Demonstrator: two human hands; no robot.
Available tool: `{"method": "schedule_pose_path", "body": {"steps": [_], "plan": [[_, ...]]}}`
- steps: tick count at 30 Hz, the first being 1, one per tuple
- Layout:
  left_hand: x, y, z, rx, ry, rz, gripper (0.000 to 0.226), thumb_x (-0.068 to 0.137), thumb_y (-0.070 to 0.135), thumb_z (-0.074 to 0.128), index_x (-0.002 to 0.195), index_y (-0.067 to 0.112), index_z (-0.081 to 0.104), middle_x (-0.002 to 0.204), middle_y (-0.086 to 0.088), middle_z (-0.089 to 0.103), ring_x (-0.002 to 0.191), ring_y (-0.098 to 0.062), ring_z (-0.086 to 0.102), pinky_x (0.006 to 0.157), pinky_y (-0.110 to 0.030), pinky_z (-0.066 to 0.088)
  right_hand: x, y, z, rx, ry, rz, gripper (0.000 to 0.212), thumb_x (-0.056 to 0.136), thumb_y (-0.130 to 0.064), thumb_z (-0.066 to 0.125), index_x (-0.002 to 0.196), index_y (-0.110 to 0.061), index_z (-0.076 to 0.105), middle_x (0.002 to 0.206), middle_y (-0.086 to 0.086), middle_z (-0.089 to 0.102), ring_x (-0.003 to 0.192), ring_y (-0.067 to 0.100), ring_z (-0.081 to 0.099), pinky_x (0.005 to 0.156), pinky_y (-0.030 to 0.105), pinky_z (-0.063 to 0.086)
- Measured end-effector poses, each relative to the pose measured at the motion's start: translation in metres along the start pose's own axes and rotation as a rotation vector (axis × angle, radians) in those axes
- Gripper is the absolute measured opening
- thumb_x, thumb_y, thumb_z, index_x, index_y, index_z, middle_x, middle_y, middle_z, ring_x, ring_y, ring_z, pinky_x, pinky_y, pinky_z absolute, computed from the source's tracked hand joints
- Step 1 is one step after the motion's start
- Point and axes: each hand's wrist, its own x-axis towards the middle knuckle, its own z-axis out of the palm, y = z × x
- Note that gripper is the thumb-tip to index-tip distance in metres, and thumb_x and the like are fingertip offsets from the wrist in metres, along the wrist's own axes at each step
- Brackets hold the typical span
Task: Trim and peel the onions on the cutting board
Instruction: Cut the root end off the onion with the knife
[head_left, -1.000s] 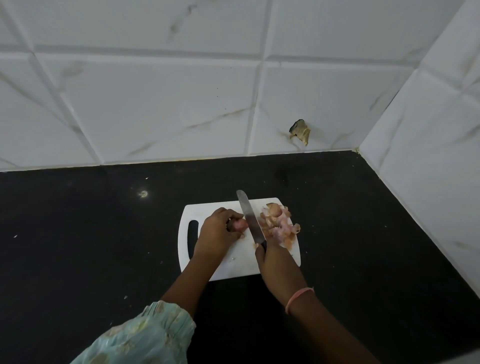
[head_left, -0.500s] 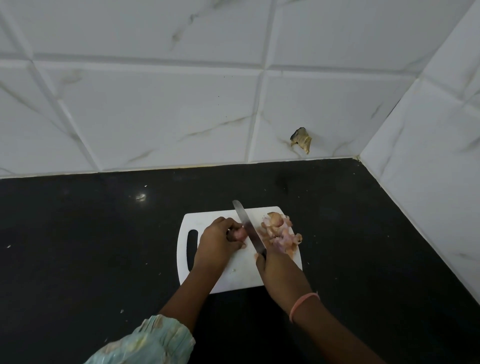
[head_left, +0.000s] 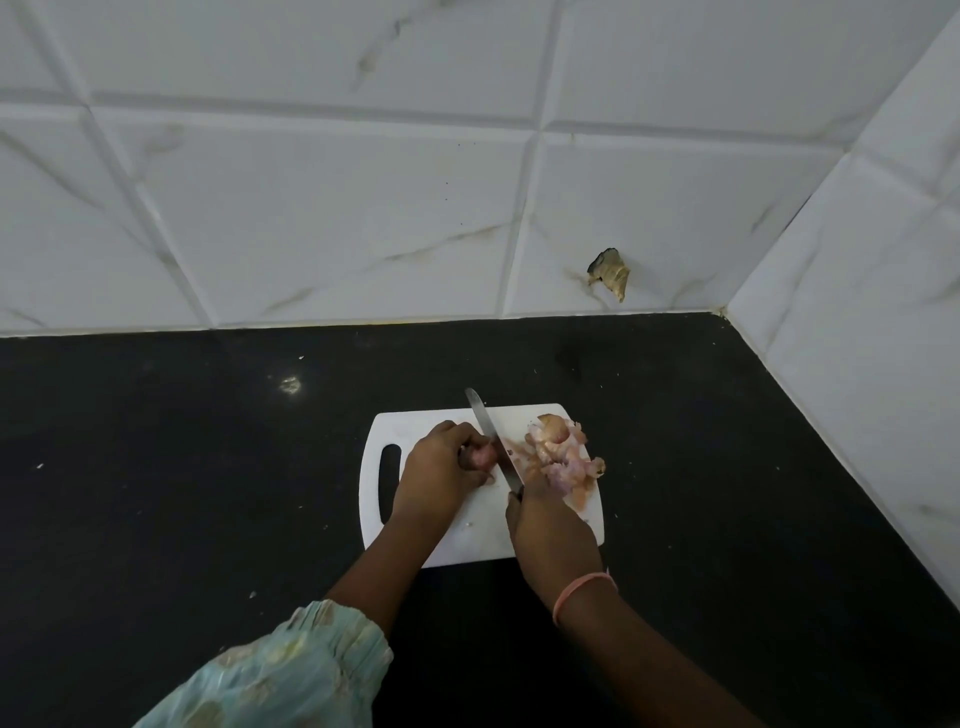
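black stone counter (head_left: 156, 467), white marbled tiles (head_left: 337, 218) behind and to the right, and we're tucked near the corner. on the white cutting board (head_left: 467, 540) sits the action: our left hand (head_left: 441, 470) has its fingers curled tight round a small pinkish onion (head_left: 480, 456), pinning it at the board's middle. our right hand (head_left: 550, 525) is wrapped round the handle of the knife (head_left: 491, 436), blade angled away to the far left, edge right against the onion's end. looks like a trimming cut. to do it well, we'd keep the left fingertips tucked back and take only a thin slice off the end. a heap of peels and onion pieces (head_left: 563, 460) lies on the board's right side, just beside the blade. a chipped spot (head_left: 610, 270) scars the far wall tile, and pale flecks dot the counter.
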Motion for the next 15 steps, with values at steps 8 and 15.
{"method": "schedule_pose_path", "body": {"steps": [8,15], "plan": [[-0.0006,-0.0042,0.0004,0.003,0.016,0.03,0.036,0.071,0.014,0.086,0.101,0.024,0.07,0.102,0.007,0.063,0.091,-0.012,0.061,0.085,-0.032,0.054,-0.0002,0.0021,0.0096,-0.029,-0.016,-0.015,0.03,0.103,-0.034,0.033,0.118,-0.013,0.048,0.097,0.003,0.068,0.089,0.019,0.067,0.073,0.031,0.049],[-0.0013,-0.0069,0.0042,-0.051,0.073,0.032,0.033,0.075,0.025,0.085,0.092,0.025,0.056,0.099,0.009,0.063,0.086,-0.009,0.061,0.076,-0.03,0.057,-0.0005,-0.0007,0.0086,-0.031,0.003,0.02,0.029,0.103,-0.035,0.034,0.118,-0.014,0.048,0.096,0.003,0.069,0.089,0.019,0.068,0.074,0.031,0.05]]}}
